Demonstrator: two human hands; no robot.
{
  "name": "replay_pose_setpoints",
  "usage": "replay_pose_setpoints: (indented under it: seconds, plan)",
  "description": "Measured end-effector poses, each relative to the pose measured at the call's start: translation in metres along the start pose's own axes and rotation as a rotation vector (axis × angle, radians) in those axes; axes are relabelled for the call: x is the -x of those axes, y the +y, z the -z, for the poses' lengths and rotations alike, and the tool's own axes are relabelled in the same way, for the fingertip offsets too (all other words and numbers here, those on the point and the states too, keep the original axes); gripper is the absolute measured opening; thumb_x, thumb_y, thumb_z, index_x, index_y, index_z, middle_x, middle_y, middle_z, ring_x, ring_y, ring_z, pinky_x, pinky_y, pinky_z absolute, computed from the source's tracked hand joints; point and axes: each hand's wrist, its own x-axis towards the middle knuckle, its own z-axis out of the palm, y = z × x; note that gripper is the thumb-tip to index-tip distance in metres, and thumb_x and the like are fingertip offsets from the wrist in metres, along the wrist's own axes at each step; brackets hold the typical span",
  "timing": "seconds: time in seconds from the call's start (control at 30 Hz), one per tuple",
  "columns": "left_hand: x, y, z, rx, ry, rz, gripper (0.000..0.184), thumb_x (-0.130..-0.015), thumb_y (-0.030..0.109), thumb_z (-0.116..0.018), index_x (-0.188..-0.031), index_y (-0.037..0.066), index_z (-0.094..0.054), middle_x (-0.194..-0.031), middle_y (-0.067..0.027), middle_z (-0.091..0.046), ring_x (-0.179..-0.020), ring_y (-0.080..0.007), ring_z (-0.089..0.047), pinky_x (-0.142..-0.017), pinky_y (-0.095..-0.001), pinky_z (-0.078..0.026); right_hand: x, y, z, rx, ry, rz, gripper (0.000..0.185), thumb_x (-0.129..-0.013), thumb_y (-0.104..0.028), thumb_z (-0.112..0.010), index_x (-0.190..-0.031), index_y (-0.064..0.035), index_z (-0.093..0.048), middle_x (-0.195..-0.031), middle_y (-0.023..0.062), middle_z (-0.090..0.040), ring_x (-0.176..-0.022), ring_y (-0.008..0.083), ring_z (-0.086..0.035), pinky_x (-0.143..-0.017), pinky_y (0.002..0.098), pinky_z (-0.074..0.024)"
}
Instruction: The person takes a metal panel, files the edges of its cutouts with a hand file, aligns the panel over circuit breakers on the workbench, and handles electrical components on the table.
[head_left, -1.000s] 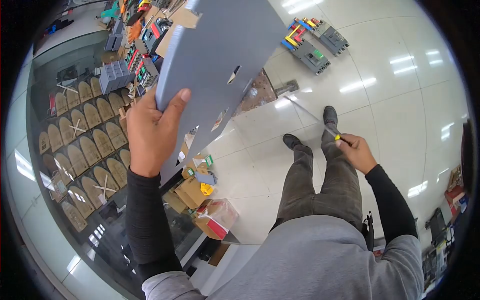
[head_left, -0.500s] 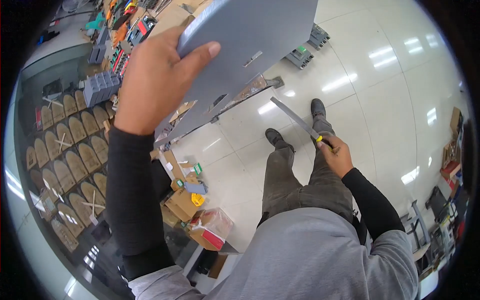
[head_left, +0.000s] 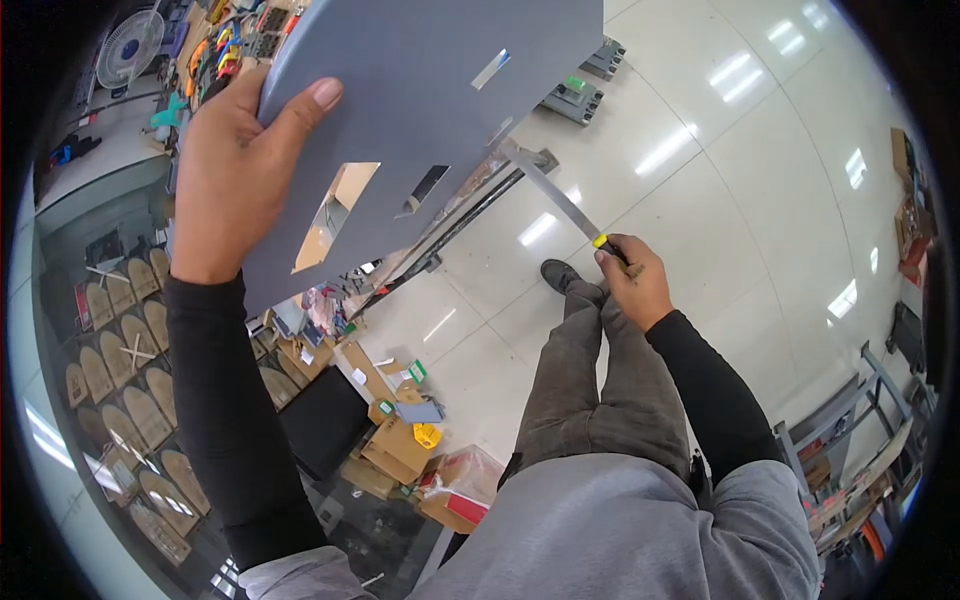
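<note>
A large grey panel [head_left: 410, 100] with several cut-out slots is held up in front of me. My left hand [head_left: 232, 175] grips its left edge, the thumb lying on the near face. In my right hand [head_left: 637, 285] is a long flat file [head_left: 556, 196] with a yellow and black handle. The file points up and left, its tip at the panel's lower right edge by a small slot. I cannot tell whether the tip touches the panel.
A bench with tools [head_left: 225, 45] lies behind the panel at the upper left, near a fan [head_left: 130, 48]. Grey breaker-like units [head_left: 573, 101] sit beyond the panel. Cardboard boxes [head_left: 398, 447] stand low on the left. A metal frame [head_left: 850, 410] is at the right.
The panel and my left hand have shifted left in view, showing more of its slots. My right hand has brought the file up and left, its tip now at the panel's edge.
</note>
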Motion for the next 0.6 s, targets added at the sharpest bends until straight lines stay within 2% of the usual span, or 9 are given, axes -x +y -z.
replay_pose_setpoints:
  seconds: [0.13, 0.2, 0.33, 0.43, 0.6]
  plan:
    - [0.001, 0.015, -0.006, -0.107, -0.022, -0.009, 0.043, -0.095, 0.036, -0.077, -0.105, -0.006, -0.072, -0.079, -0.0097, -0.073, -0.072, -0.0138, -0.066, -0.069, -0.0300, -0.052, -0.002, -0.003, 0.006, -0.099, -0.048, -0.113, 0.028, -0.098, -0.020, -0.069, -0.113, 0.0036, -0.070, -0.091, 0.0132, -0.073, -0.082, 0.0215, -0.069, -0.076, 0.0345, -0.0543]
    - [0.007, 0.021, -0.008, -0.261, -0.018, 0.007, 0.042, -0.094, 0.035, -0.078, -0.105, -0.005, -0.073, -0.080, -0.0109, -0.074, -0.072, -0.0147, -0.067, -0.070, -0.0301, -0.053, -0.004, 0.009, 0.001, -0.311, -0.110, -0.197, 0.028, -0.100, -0.021, -0.068, -0.113, 0.0038, -0.070, -0.083, 0.0075, -0.069, -0.072, 0.0151, -0.063, -0.067, 0.0310, -0.0514]
    - [0.026, 0.026, -0.019, -0.127, 0.035, 0.009, 0.041, -0.091, 0.033, -0.081, -0.109, -0.003, -0.075, -0.087, -0.0135, -0.078, -0.074, -0.0158, -0.071, -0.072, -0.0303, -0.054, -0.013, 0.023, -0.011, -0.655, -0.280, -0.386, 0.028, -0.101, -0.023, -0.066, -0.111, 0.0021, -0.071, -0.072, -0.0012, -0.059, -0.055, 0.0074, -0.051, -0.051, 0.0255, -0.0422]
    - [0.025, 0.025, -0.019, -0.164, 0.026, 0.021, 0.040, -0.091, 0.032, -0.082, -0.109, -0.003, -0.074, -0.085, -0.0116, -0.077, -0.073, -0.0146, -0.070, -0.071, -0.0299, -0.054, -0.011, 0.003, -0.004, -0.726, -0.326, -0.483, 0.026, -0.102, -0.024, -0.065, -0.109, 0.0001, -0.071, -0.069, -0.0013, -0.056, -0.050, 0.0059, -0.046, -0.045, 0.0243, -0.0377]
    - [0.022, 0.024, -0.020, -0.168, 0.070, 0.010, 0.039, -0.091, 0.032, -0.082, -0.103, -0.004, -0.074, -0.080, -0.0077, -0.075, -0.071, -0.0118, -0.067, -0.069, -0.0281, -0.053, -0.007, 0.012, -0.012, -0.736, -0.327, -0.488, 0.026, -0.102, -0.025, -0.064, -0.108, 0.0002, -0.070, -0.070, -0.0006, -0.058, -0.051, 0.0063, -0.048, -0.046, 0.0242, -0.0396]
